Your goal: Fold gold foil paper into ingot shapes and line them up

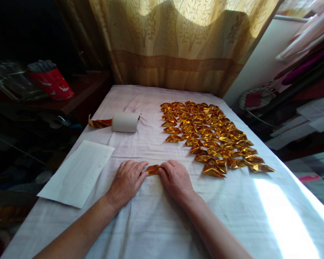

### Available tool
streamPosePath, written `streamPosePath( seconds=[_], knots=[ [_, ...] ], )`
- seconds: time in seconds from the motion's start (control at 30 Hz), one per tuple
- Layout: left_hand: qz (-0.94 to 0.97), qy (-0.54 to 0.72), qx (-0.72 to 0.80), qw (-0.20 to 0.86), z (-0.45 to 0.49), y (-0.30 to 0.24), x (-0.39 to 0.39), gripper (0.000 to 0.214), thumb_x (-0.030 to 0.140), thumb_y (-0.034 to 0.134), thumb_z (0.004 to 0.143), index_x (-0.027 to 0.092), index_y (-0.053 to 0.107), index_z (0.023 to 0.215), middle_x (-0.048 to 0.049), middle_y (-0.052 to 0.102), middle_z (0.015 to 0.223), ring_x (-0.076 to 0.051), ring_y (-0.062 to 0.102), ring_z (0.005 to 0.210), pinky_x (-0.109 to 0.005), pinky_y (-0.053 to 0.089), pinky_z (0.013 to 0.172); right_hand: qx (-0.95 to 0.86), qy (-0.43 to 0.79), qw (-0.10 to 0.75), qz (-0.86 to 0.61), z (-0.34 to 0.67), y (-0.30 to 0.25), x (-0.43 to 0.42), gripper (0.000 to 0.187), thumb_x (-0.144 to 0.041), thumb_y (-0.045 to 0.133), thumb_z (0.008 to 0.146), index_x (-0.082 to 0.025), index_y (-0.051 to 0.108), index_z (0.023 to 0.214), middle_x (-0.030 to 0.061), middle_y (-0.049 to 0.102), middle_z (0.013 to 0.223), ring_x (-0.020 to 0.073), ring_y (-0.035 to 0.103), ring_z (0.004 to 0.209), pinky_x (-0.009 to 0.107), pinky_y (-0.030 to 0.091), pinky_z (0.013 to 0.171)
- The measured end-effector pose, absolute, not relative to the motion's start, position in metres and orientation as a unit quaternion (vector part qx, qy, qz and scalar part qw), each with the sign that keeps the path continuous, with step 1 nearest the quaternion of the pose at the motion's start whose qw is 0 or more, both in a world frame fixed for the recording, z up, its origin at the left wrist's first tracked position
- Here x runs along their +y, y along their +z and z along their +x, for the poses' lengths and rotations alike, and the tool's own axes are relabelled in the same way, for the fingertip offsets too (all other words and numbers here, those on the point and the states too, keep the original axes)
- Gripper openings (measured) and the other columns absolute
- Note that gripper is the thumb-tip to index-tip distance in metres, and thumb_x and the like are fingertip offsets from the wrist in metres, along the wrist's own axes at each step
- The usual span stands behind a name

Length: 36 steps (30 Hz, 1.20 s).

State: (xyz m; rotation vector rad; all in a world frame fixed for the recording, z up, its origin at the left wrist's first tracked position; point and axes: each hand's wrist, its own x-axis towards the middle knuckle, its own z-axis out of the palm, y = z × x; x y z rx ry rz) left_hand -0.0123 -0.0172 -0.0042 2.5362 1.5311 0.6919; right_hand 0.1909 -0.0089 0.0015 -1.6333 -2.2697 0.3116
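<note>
A small folded piece of gold foil paper [152,170] lies low over the white-clothed table between my two hands. My left hand [129,178] pinches its left end between thumb and fingers. At the other end, my right hand [176,178] has thumb and fingers closed on it. Part of the foil is hidden under the fingertips. To the right stand several rows of folded gold foil pieces [205,133], boat-like in shape with pointed ends. Farther back on the left, a white cardboard tube [125,122] rests on its side, with gold foil sticking out of both ends.
A printed white sheet [78,172] lies at the table's left edge. On a dark cabinet to the left are a red cup [54,84] of pens and a glass jug [18,84]. A gold curtain [172,46] hangs behind the table. Clothes hang at right.
</note>
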Motion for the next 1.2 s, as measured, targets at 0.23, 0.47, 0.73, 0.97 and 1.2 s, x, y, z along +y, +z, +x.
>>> streamPosePath(
  seconds=[0.23, 0.47, 0.73, 0.97, 1.2],
  knots=[
    [0.831, 0.228, 0.507, 0.020, -0.013, -0.008, -0.016, 0.025, 0.029, 0.052, 0.097, 0.019, 0.059, 0.119, -0.0056, 0.069, 0.092, -0.022, 0.061, 0.086, -0.037, 0.045, 0.084, -0.769, 0.091, 0.218, -0.594, 0.191, -0.010, -0.009, 0.005, -0.025, 0.058, 0.093, -0.020, 0.060, 0.092, 0.0033, 0.067, 0.082, 0.0196, 0.059, 0.078, 0.029, 0.037, 0.072],
    [0.832, 0.233, 0.503, 0.012, -0.012, -0.008, -0.015, 0.018, 0.028, 0.052, 0.097, 0.020, 0.060, 0.111, -0.0050, 0.068, 0.095, -0.022, 0.059, 0.089, -0.037, 0.043, 0.083, -0.771, 0.091, 0.217, -0.591, 0.190, -0.011, -0.008, 0.008, -0.022, 0.059, 0.092, -0.020, 0.061, 0.084, 0.0027, 0.064, 0.082, 0.0189, 0.058, 0.077, 0.028, 0.038, 0.070],
    [0.826, 0.200, 0.524, 0.057, -0.009, -0.004, -0.014, 0.007, 0.025, 0.060, 0.093, 0.023, 0.063, 0.099, -0.0017, 0.067, 0.093, -0.023, 0.058, 0.089, -0.037, 0.040, 0.082, -0.791, 0.055, 0.223, -0.567, 0.190, -0.011, -0.013, 0.024, -0.020, 0.046, 0.098, -0.021, 0.069, 0.106, 0.0085, 0.070, 0.105, 0.0213, 0.060, 0.095, 0.032, 0.043, 0.083],
    [0.820, 0.202, 0.534, 0.043, -0.007, -0.006, -0.016, 0.008, 0.027, 0.060, 0.094, 0.022, 0.064, 0.099, -0.0029, 0.067, 0.095, -0.023, 0.058, 0.091, -0.037, 0.041, 0.083, -0.857, 0.093, 0.079, -0.500, 0.175, -0.003, -0.023, 0.053, -0.041, 0.043, 0.100, -0.021, 0.043, 0.149, 0.0060, 0.037, 0.158, 0.0290, 0.023, 0.149, 0.052, 0.014, 0.120],
    [0.820, 0.202, 0.533, 0.049, -0.008, -0.004, -0.016, 0.011, 0.029, 0.055, 0.096, 0.024, 0.065, 0.098, -0.0027, 0.068, 0.094, -0.021, 0.058, 0.089, -0.036, 0.040, 0.082, -0.833, 0.118, 0.030, -0.539, 0.189, -0.001, -0.026, 0.059, -0.049, 0.039, 0.101, -0.022, 0.035, 0.153, 0.0056, 0.028, 0.161, 0.0313, 0.015, 0.151, 0.057, 0.011, 0.120]
  ],
)
